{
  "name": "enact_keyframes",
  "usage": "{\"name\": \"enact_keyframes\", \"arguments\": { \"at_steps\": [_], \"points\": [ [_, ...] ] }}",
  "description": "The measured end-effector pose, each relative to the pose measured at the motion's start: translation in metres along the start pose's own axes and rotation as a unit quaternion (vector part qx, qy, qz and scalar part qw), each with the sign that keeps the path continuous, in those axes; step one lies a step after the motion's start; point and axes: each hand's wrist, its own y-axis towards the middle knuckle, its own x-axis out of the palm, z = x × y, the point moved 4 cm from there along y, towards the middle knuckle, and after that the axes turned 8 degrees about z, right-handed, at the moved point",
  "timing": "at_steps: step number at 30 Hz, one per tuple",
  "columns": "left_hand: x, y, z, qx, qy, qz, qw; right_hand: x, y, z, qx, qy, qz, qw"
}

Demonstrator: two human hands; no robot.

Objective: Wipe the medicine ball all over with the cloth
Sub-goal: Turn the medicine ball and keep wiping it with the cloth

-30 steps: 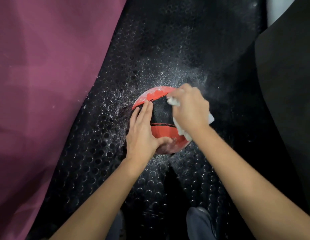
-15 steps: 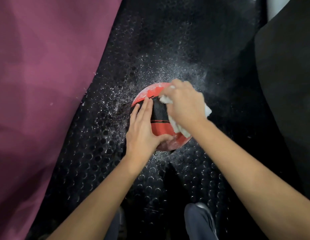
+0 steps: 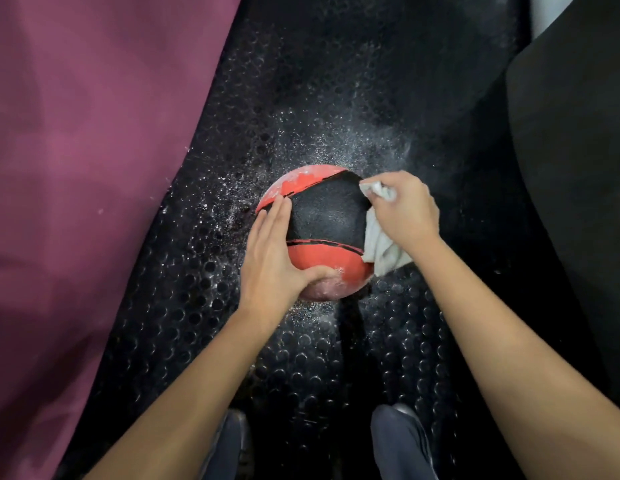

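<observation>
Fingers of the left hand (image 3: 270, 261) lie straight against the ball (image 3: 324, 220), thumb below; right hand (image 3: 407, 209) pinches the cloth (image 3: 381, 249) against its right side. Powder-dusted studded floor (image 3: 183, 306) lies beneath.

Both forearms (image 3: 183, 386) showing bare, no sleeves; wearing dark navy trousers (image 3: 398, 445) & dark shoes, low in frame.

A red medicine ball (image 3: 322, 261) with a wide black band and thin black seam lines, smudged white in patches. A white cloth (image 3: 381, 251). Black floor mat (image 3: 301, 98) patterned with raised round studs, speckled with white powder. Plain magenta fabric (image 3: 86, 150).
</observation>
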Motion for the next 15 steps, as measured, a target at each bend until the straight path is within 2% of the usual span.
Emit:
{"name": "enact_keyframes", "arguments": {
  "at_steps": [4,7,10,13,14,15],
  "points": [
    [-0.013,0.010,0.009,0.046,0.087,-0.041,0.994,0.009,-0.001,-0.013,-0.020,0.034,-0.010,0.999],
    [-0.016,0.019,0.015,0.089,0.134,-0.068,0.985,0.014,0.005,-0.024,-0.045,0.012,-0.024,0.999],
    [-0.017,0.020,0.012,0.073,0.137,-0.080,0.985,0.016,-0.006,-0.040,-0.114,-0.034,0.000,0.993],
    [-0.021,0.020,0.004,0.069,0.115,-0.066,0.989,0.020,-0.038,-0.050,-0.237,-0.048,0.002,0.970],
    [-0.024,0.020,0.000,0.062,0.104,-0.060,0.991,0.020,-0.040,-0.044,-0.239,-0.041,0.003,0.970],
    [-0.027,0.019,-0.004,0.053,0.094,-0.057,0.993,0.019,-0.037,-0.035,-0.205,-0.030,0.008,0.978]
  ]
}}
